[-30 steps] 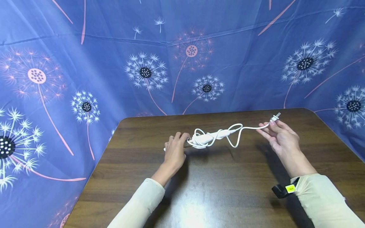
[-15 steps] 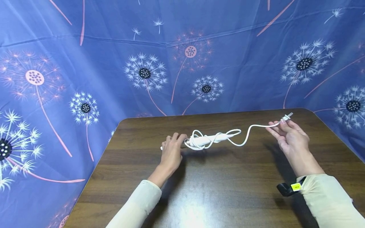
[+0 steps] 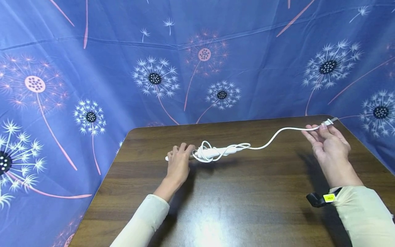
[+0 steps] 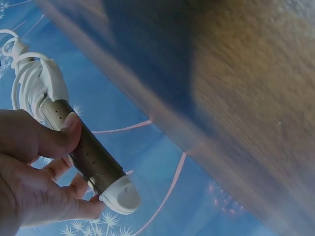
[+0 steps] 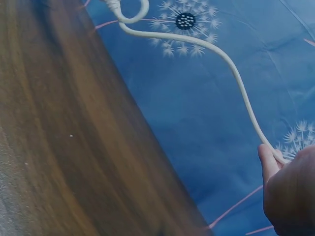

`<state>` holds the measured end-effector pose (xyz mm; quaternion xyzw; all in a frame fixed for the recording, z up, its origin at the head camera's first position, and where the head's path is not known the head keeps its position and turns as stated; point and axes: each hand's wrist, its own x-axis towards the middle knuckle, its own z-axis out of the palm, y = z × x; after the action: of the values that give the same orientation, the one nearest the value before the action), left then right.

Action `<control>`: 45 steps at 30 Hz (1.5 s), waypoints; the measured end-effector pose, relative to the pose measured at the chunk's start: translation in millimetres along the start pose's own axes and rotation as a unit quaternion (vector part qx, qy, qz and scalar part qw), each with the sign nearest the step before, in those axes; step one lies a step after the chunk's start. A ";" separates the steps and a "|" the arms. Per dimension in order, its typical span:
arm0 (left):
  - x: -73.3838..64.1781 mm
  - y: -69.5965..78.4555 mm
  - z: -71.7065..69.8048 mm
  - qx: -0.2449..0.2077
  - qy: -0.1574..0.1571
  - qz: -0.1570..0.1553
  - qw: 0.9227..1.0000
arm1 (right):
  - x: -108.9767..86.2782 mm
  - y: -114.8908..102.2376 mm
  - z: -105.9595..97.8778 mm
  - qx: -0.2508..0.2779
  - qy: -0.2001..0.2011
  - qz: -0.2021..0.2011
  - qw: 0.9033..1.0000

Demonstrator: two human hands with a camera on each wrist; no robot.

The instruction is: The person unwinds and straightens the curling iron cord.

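A curling iron (image 3: pixel 219 151) with a white handle is held above the table in the head view, its white cord looped round the handle. My left hand (image 3: pixel 178 164) grips the bronze barrel (image 4: pixel 96 160), thumb on one side and fingers on the other. Small holes dot that barrel, and a white cap (image 4: pixel 121 195) ends it. Off to the right, my right hand (image 3: pixel 331 151) pinches the white plug (image 3: pixel 328 122), its prongs pointing away. Between the hands a free length of cord (image 3: pixel 274 135) runs in a loose curve; in the right wrist view it passes into the fingers.
The brown wooden table (image 3: pixel 240 206) has rounded far corners. Behind it and on the left hangs a blue dandelion-print cloth (image 3: pixel 262 68). A black strap with a yellow label (image 3: pixel 328 198) is on my right wrist.
My right hand has moved right with the plug, drawing a longer stretch of cord out of the loops. My left hand has shifted slightly left with the curling iron.
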<state>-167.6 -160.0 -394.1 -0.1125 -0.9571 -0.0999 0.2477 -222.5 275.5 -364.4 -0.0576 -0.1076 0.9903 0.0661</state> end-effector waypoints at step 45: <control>12.3 2.3 -13.6 -0.020 0.002 -0.069 0.997 | -9.8 -6.4 -19.4 -0.055 0.085 0.075 0.992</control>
<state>-171.3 -159.2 -376.1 -0.0513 -0.9600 -0.1358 0.2394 -209.6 284.3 -380.9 -0.1526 -0.1512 0.9766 -0.0025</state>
